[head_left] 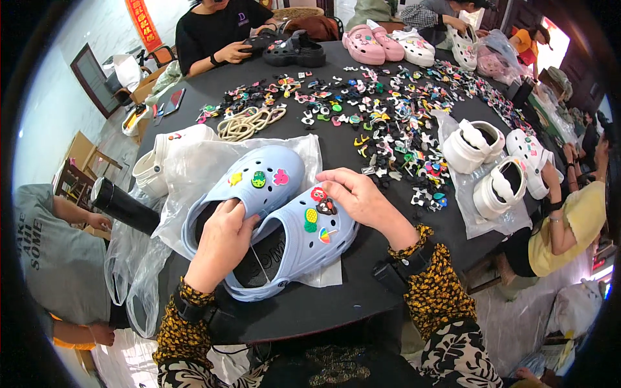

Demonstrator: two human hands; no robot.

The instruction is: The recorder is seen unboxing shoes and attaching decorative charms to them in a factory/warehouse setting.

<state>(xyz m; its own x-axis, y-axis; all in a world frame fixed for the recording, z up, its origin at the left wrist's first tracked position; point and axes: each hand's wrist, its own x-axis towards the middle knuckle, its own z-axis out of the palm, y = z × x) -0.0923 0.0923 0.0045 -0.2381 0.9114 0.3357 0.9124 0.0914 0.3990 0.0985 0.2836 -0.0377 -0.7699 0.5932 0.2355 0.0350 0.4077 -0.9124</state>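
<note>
Two light blue clogs lie side by side on a white plastic bag. The left clog carries yellow, green and pink charms; the right clog has a pineapple charm, an umbrella charm and others. My left hand grips the left clog, its fingers reaching into the foot opening, partly hidden, and its thumb between the clogs. My right hand is on the right clog's toe, its fingertips pinching a black shoe charm beside a red one.
Loose charms spread over the black table, near tan cords. White clogs stand at right and a white clog at left, by a black cylinder. Pink clogs stand far back. People work around the table.
</note>
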